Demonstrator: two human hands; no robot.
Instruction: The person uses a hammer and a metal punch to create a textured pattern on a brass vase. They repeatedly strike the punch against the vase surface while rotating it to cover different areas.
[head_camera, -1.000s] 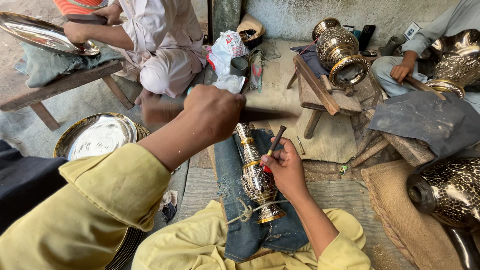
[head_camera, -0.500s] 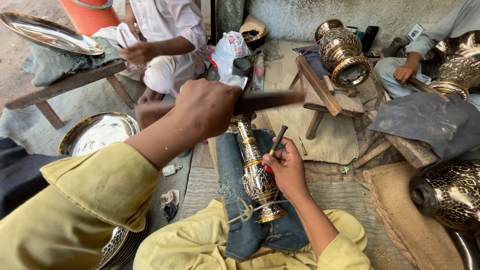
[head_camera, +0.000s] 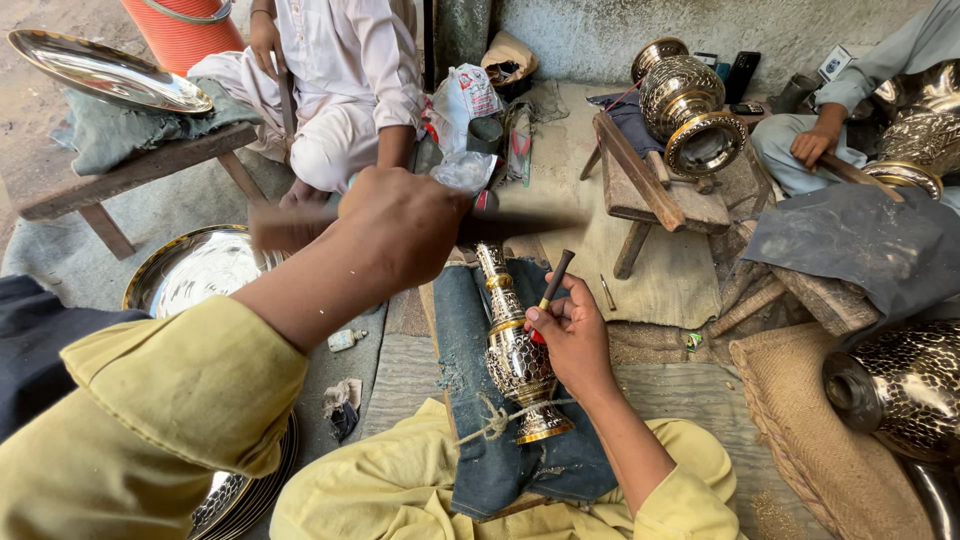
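My left hand (head_camera: 400, 225) is raised above my lap, shut on a dark wooden mallet (head_camera: 520, 225) that shows as a horizontal blur. My right hand (head_camera: 572, 338) pinches a thin dark chisel (head_camera: 556, 280) with its tip set on the body of an engraved brass vase (head_camera: 512, 350). The vase lies lengthwise on a strip of blue denim (head_camera: 462, 330) over my legs. String (head_camera: 500, 420) binds it down near its foot.
A person in white (head_camera: 340, 90) sits across from me beside a wooden bench (head_camera: 130, 170) holding a large metal tray (head_camera: 110, 70). Another round tray (head_camera: 190, 270) lies at my left. An ornate vessel (head_camera: 690, 110) rests on a wooden stand, a second person (head_camera: 830, 130) sits at the right, and a dark embossed pot (head_camera: 900, 390) stands near my right.
The mallet stays blurred just above the vase, my left hand shifting only slightly. The person in white has let go of the tray and lowered both arms. My right hand holds still.
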